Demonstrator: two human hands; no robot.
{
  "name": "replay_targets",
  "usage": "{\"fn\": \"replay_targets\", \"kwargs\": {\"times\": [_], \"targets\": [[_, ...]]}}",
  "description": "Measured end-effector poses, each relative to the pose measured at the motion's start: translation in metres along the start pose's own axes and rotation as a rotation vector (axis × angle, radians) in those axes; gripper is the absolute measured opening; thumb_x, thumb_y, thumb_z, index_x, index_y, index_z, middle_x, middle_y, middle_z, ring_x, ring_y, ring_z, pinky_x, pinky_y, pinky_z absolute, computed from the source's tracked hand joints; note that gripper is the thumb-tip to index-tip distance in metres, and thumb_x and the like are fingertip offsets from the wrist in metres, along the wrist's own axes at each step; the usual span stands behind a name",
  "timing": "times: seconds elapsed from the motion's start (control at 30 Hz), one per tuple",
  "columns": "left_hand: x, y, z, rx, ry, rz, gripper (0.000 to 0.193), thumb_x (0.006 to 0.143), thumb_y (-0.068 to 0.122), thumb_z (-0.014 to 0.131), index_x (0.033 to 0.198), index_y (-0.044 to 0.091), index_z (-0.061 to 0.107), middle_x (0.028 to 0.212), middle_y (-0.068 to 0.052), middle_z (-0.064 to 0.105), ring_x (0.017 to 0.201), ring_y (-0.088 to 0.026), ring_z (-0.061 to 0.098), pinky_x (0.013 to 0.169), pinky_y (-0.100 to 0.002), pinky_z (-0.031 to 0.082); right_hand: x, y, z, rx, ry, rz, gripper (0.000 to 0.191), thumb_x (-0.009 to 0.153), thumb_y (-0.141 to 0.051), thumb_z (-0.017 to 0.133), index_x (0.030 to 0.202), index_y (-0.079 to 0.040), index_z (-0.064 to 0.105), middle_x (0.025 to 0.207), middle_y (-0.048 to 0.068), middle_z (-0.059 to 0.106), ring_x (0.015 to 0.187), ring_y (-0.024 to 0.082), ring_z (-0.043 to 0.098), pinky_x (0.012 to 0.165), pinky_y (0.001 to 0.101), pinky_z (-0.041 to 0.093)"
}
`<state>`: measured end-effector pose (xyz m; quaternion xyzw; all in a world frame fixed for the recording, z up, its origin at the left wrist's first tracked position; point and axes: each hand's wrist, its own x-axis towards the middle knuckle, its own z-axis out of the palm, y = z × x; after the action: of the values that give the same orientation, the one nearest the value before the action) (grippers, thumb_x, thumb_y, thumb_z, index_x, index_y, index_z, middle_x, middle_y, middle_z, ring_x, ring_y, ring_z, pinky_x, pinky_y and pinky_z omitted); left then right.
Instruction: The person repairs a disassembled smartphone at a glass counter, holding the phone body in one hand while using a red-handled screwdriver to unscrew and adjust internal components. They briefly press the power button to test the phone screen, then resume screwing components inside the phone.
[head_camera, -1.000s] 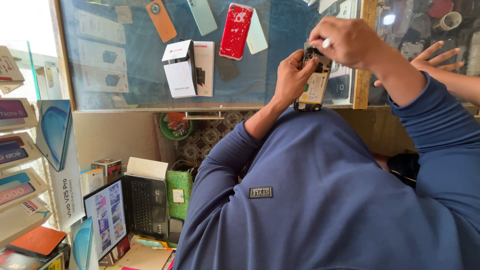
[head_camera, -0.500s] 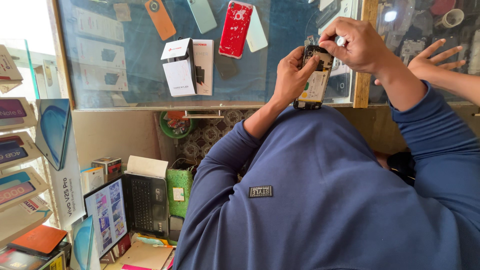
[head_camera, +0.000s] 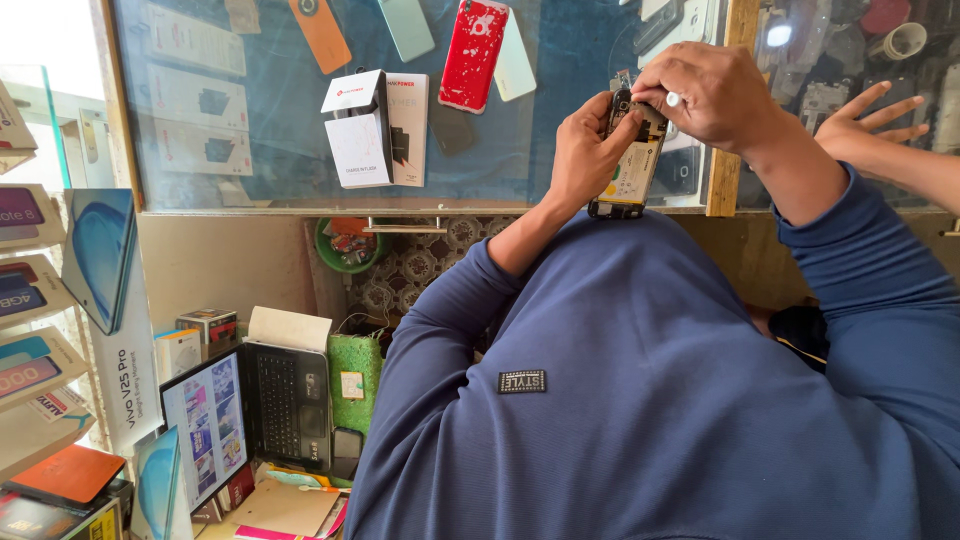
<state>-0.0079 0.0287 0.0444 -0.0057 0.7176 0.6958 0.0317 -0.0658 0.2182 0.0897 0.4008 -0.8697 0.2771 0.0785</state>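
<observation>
While both hands are working above the glass counter (head_camera: 300, 150), the left hand (head_camera: 585, 150) is clasping an opened phone (head_camera: 630, 170) along its side, fingers curled shut around the body with the inner parts facing the camera. The right hand (head_camera: 715, 95) is bearing down on the top end of the same phone, its fingers pinched together on a small white-tipped tool (head_camera: 672, 99) at that end; what the tip is touching cannot be told. The phone is being held upright between the two hands, clear of the counter surface, just above the person's blue sleeves (head_camera: 880, 300).

Just beyond the right hand, another person's open hand (head_camera: 860, 120) is lying spread on the glass, apart from the phone. Well away from the left hand's grip, a red phone cover (head_camera: 472, 55) and a white box (head_camera: 360, 130) are resting inside the counter. Far below the grip, an open laptop (head_camera: 250, 410) is standing among stacked boxes
</observation>
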Motion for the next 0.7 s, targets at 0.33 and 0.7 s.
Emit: {"fn": "replay_targets", "kwargs": {"times": [0.33,0.7], "targets": [[0.0,-0.003,-0.001,-0.042,-0.035,-0.042,0.025,0.099,0.023,0.071,0.1,-0.002,0.069,0.073,-0.002,0.071,0.067,-0.001,0.057,0.057,-0.024,0.049,0.001,0.003,-0.002,0.305,0.02,0.106,0.008,0.103,-0.013,0.079,0.102,-0.006,0.075,0.099,0.008,0.074,0.086,0.018,0.073,0.072,0.0269,0.056],[-0.001,-0.015,-0.005,-0.456,-0.168,-0.041,0.045,0.099,0.01,0.063,0.141,0.008,0.046,0.09,-0.006,0.076,0.078,-0.006,0.07,0.065,-0.023,0.057,-0.016,0.049,0.017,0.649,0.2,0.49,0.018,0.118,-0.015,0.068,0.114,0.002,0.063,0.094,0.007,0.065,0.083,0.011,0.062,0.072,0.0247,0.051]]}}
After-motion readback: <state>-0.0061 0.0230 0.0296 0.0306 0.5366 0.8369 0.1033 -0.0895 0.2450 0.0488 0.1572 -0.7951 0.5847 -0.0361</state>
